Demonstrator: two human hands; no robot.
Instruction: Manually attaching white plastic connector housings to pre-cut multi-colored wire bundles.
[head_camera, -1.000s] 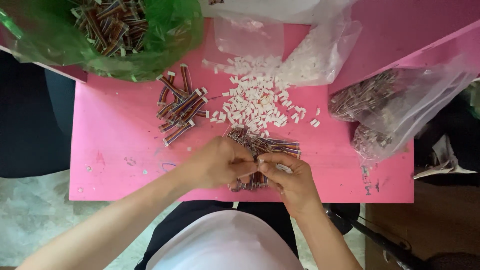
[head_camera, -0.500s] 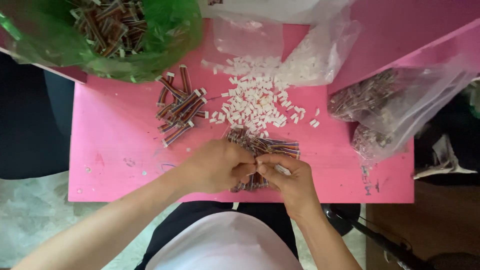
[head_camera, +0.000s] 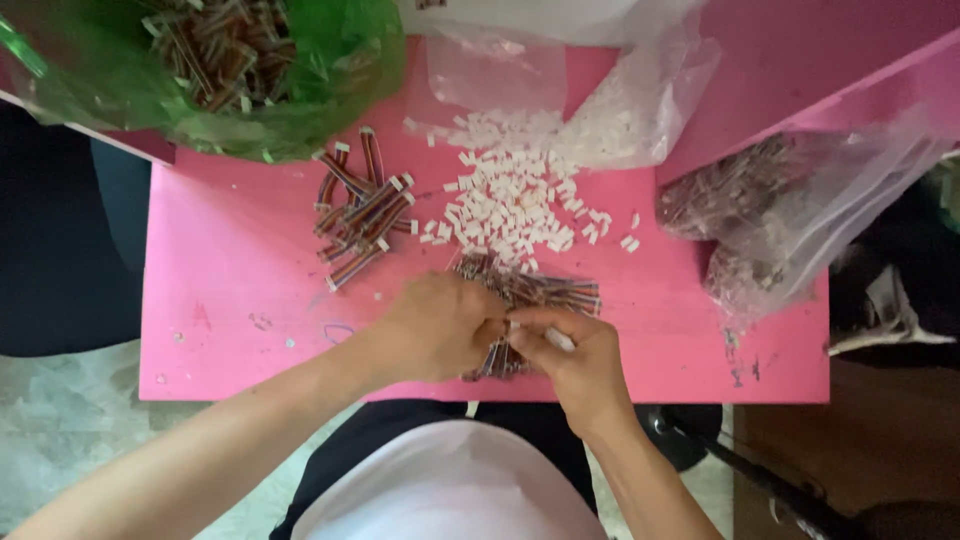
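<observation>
My left hand (head_camera: 435, 328) and my right hand (head_camera: 572, 355) meet near the front edge of a pink table (head_camera: 240, 290). Between their fingertips is a short striped wire piece with a white end (head_camera: 503, 340); both hands pinch it. Under and behind the hands lies a heap of loose striped wire pieces (head_camera: 545, 290). A small white piece shows on top of my right hand's fingers. Beyond the heap is a scatter of small white plastic connectors (head_camera: 510, 205). A pile of finished wire pieces with white ends (head_camera: 358, 215) lies to the left.
A green plastic bag (head_camera: 220, 70) full of wire pieces sits at the back left. A clear bag (head_camera: 600, 100) of white connectors is at the back middle, another clear bag (head_camera: 780, 210) of wire pieces hangs over the right edge. The floor shows left and right.
The hands stay in the same spot over the heap; only the fingers have shifted slightly. The piles and bags have not moved.
</observation>
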